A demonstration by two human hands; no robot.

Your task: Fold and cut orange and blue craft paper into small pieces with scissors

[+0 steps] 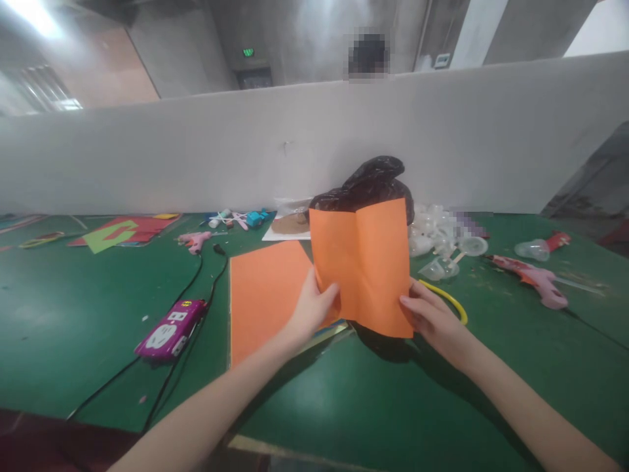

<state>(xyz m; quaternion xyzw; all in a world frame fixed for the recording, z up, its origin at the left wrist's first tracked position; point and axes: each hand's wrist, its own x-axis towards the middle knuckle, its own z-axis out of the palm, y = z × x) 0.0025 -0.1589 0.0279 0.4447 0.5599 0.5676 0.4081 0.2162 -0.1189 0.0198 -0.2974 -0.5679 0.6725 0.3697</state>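
Observation:
An orange sheet of paper [381, 262], creased down its middle, is held up above the green table. My left hand [314, 305] grips its lower left edge with the thumb on the near face. On the other side, my right hand [430, 314] pinches the right edge, thumb in front and fingers behind. Flat on the table to the left lies a stack of orange paper [263, 288], partly covered by my left hand and the raised sheet. A yellow curved strip [457, 305] lies just beyond my right hand.
A purple power strip [171, 331] with black cords and a pink glue gun [195, 241] lie left. Another glue gun [535, 278] is at the right. Behind the sheet are a black plastic bag [378, 177] and clear plastic cups [439, 265]. A white partition [196, 157] borders the table [373, 406].

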